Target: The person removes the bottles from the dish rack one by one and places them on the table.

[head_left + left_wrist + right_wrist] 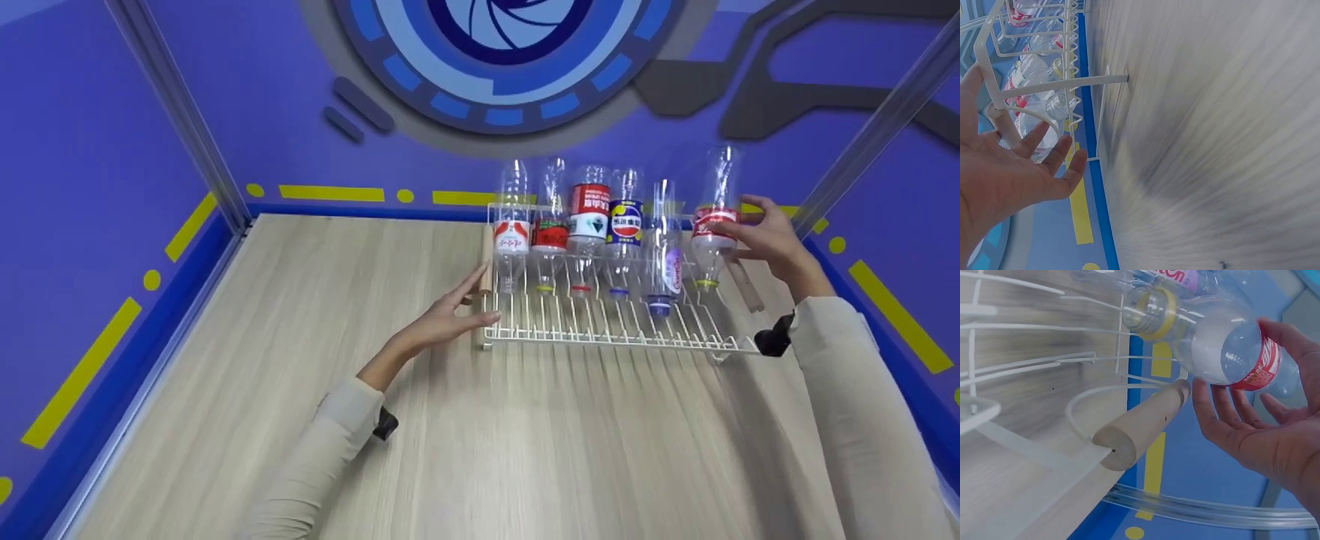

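My right hand [769, 236] grips a clear plastic bottle [721, 217] with a red label, thumb on one side and fingers on the other. It is neck down, a yellow ring [1163, 315] around its mouth, at the right end of a white wire rack [607, 341]. My left hand [450, 319] is at the rack's left end, its fingers extended loosely near the wooden handle [486, 277] and its thumb at the front corner. In the left wrist view, the fingers [1036, 138] are spread beside the frame.
Several other empty bottles stand neck down in the rack, among them one with a blue label [625, 223] and one with a purple label [667, 270]. A second wooden handle [746, 286] is on the right. Blue panels [420, 172] enclose the wooden table [360, 262].
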A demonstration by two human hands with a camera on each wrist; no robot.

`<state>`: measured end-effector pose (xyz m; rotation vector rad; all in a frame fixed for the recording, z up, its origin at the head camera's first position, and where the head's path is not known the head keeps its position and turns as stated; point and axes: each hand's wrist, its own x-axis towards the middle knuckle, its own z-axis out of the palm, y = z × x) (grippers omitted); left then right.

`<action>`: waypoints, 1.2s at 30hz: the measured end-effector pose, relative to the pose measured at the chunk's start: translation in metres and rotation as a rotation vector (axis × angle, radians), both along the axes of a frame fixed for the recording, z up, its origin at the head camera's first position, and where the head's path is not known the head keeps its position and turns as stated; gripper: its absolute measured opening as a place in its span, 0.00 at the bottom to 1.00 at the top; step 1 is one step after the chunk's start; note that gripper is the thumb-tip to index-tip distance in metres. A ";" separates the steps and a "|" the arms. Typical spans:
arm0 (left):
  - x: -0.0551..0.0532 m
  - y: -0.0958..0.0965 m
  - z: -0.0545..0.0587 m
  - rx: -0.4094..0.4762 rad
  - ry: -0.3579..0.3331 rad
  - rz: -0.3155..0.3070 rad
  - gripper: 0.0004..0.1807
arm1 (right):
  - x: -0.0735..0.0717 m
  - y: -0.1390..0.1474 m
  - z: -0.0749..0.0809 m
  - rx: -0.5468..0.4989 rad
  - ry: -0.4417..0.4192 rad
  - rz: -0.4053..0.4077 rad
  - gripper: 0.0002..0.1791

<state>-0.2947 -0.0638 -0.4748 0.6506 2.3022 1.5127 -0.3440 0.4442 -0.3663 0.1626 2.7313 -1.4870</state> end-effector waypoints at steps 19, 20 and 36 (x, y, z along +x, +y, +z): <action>-0.001 -0.001 -0.002 -0.013 -0.021 0.019 0.52 | 0.022 -0.027 0.012 -0.053 0.058 0.209 0.43; -0.001 -0.001 -0.002 -0.011 -0.024 0.019 0.51 | 0.023 -0.030 0.013 -0.057 0.059 0.234 0.43; 0.001 -0.001 0.002 -0.046 0.039 -0.029 0.51 | 0.049 -0.088 0.027 0.097 -0.002 0.657 0.36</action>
